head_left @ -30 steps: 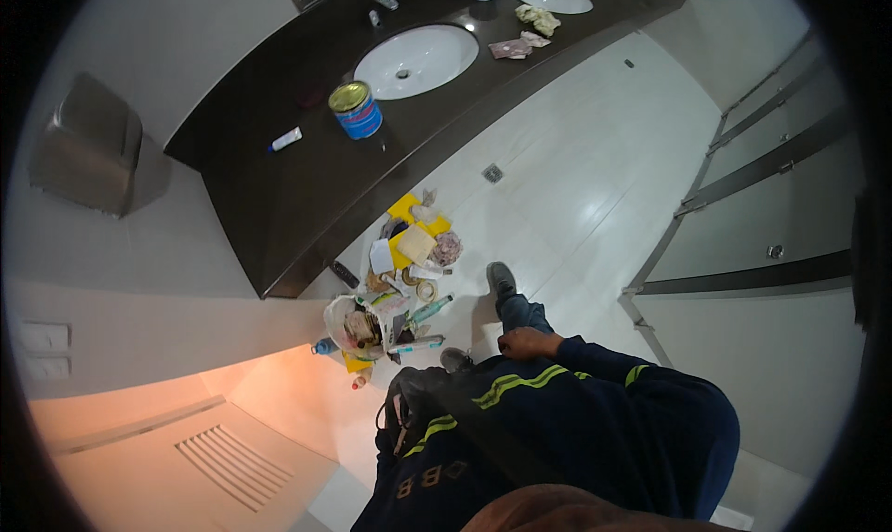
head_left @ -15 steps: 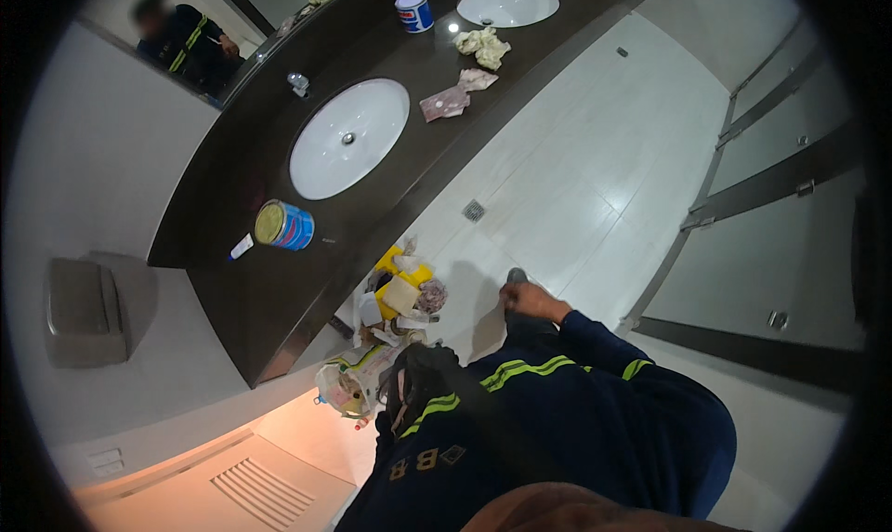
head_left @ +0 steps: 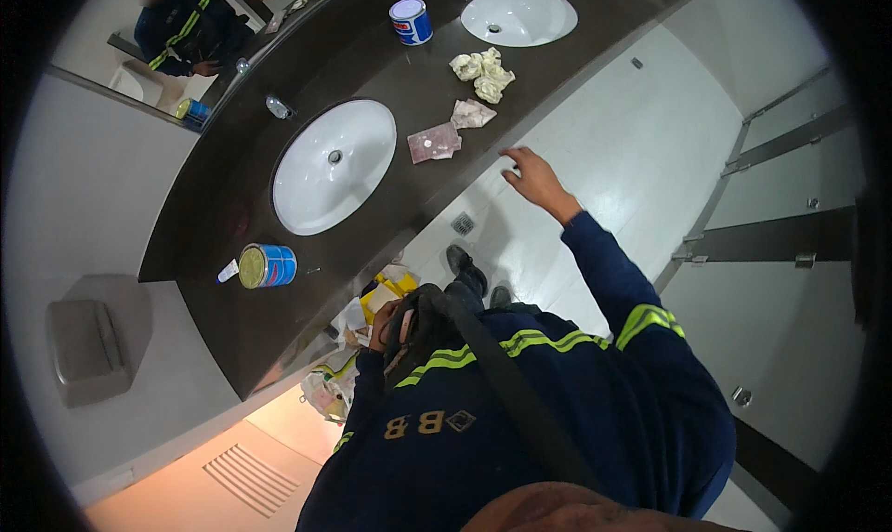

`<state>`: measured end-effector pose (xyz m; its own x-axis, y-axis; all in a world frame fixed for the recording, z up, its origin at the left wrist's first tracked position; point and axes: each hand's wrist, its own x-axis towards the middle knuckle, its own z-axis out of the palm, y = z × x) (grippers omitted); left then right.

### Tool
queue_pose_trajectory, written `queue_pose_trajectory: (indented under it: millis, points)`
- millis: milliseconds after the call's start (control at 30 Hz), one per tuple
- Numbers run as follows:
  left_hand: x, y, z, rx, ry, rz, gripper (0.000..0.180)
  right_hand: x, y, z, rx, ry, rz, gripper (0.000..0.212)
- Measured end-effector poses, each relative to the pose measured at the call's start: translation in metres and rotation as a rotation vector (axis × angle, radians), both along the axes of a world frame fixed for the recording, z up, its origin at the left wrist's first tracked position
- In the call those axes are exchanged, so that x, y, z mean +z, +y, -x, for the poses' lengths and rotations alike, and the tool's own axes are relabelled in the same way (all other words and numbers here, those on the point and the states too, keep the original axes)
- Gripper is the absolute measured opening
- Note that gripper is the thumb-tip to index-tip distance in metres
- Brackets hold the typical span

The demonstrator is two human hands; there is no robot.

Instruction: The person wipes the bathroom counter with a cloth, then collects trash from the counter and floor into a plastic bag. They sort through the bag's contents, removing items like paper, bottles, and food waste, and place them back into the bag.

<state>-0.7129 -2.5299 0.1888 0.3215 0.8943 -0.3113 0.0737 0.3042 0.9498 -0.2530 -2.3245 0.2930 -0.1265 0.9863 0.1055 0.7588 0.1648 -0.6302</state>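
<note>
My right hand (head_left: 537,181) reaches over the front edge of the dark counter (head_left: 348,264), fingers apart, with nothing in it. Nearest to it on the counter are a flat dusty-pink piece (head_left: 433,143) with a small white spot and a crumpled pale-pink piece (head_left: 473,114); it touches neither. Crumpled cream-coloured cloth or paper (head_left: 483,74) lies just beyond. Low at my waist, my left hand (head_left: 381,324) is beside a dark bag (head_left: 423,316) on a strap; its fingers are mostly hidden.
Two white basins (head_left: 336,167) (head_left: 518,16) are set in the counter. A blue can (head_left: 268,266) lies or stands near a small white-and-blue tube (head_left: 228,271); another blue can (head_left: 411,22) stands farther back. Yellow and white items (head_left: 388,290) and a bag (head_left: 330,388) sit on the floor.
My right hand has risen from low by my legs to the counter's edge, its fingers now spread. My left hand has come into view by the dark bag. I have shifted closer to the counter.
</note>
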Motion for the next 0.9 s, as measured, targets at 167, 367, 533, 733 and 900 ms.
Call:
queue_pose_trajectory:
  millis: [167,367,533,733,900]
  points:
    - [-0.008,0.011,0.01,0.05,0.135,0.107,0.04,-0.004,0.126,0.046,0.084,-0.273,-0.127,0.049]
    - [-0.013,0.022,0.012,0.098,0.223,0.158,0.04,-0.045,0.199,0.05,0.246,-0.539,-0.057,0.044]
    - [-0.003,0.028,0.002,0.151,0.29,0.169,0.041,-0.028,0.18,0.031,0.291,-0.316,-0.068,0.032]
    - [-0.001,0.061,-0.034,0.156,0.44,-0.034,0.041,0.044,0.204,-0.034,-0.006,-0.175,-0.036,0.03]
    - [0.012,0.117,-0.075,0.345,0.256,0.237,0.036,0.033,0.272,-0.061,0.158,-0.201,-0.159,0.039]
